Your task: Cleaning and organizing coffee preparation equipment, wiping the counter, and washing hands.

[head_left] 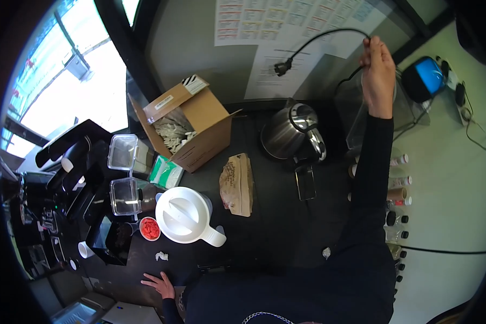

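Observation:
My right hand (377,77) is raised at the upper right, its fingers closed around a black power cord (333,32). From this grip the cord arches leftward, and its plug (282,67) hangs free in front of a printed sheet. Another stretch of cord runs below the hand, where its far end is hidden. A stainless steel electric kettle (283,133) stands on the dark counter (275,231), left of my right forearm. My left hand (160,286) rests at the counter's near edge with fingers spread, holding nothing. Close by lies a crumpled white tissue (161,256).
A white-lidded pitcher (182,214), a brown paper bag (237,186) and an open cardboard box (208,146) occupy the counter. Leftward are clear plastic containers (123,196) and a cup of red pieces (150,229). Several bottles (397,218) line the right side, below a power strip (457,95).

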Motion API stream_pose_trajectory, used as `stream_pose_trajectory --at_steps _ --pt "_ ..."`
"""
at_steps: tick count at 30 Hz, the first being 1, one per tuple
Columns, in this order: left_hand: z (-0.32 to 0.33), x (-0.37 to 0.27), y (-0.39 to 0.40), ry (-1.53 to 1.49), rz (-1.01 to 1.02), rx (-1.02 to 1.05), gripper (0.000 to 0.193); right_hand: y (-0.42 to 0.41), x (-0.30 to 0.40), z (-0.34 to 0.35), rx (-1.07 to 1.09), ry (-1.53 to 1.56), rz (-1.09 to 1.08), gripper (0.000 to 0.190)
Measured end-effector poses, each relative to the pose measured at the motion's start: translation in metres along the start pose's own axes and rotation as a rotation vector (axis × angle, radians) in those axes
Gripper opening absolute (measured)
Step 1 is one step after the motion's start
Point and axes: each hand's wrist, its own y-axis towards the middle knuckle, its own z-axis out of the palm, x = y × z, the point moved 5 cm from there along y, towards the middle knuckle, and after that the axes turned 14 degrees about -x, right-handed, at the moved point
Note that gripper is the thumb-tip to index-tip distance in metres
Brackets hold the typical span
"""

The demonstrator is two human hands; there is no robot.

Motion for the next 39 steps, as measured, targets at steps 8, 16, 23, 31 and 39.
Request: stream_pose_trajectory --at_steps 8,16,23,31,39 --pt "-0.010 0.006 0.027 0.220 -0.038 0.295 0.106 0.041 0.029 -0.034 -0.080 0.105 -0.055 0.034" --pt "-0.045 -0.040 0.024 0.222 0.028 0.651 0.118 0.013 0.024 -0.024 -0.099 -0.182 -0.019 0.028" --pt "-0.032 -0.035 0.005 0.178 0.044 0.525 0.113 0.028 -0.009 -0.040 -0.130 -0.900 -0.657 0.034" --pt "-0.027 -0.044 -0.016 0.038 0.019 0.483 0.108 0.010 -0.073 -0.022 0.247 -1.619 -0.680 0.015" --pt "-0.013 -0.036 -0.023 0.070 0.065 0.342 0.107 0.012 -0.173 -0.029 0.620 -1.976 -0.602 0.021"
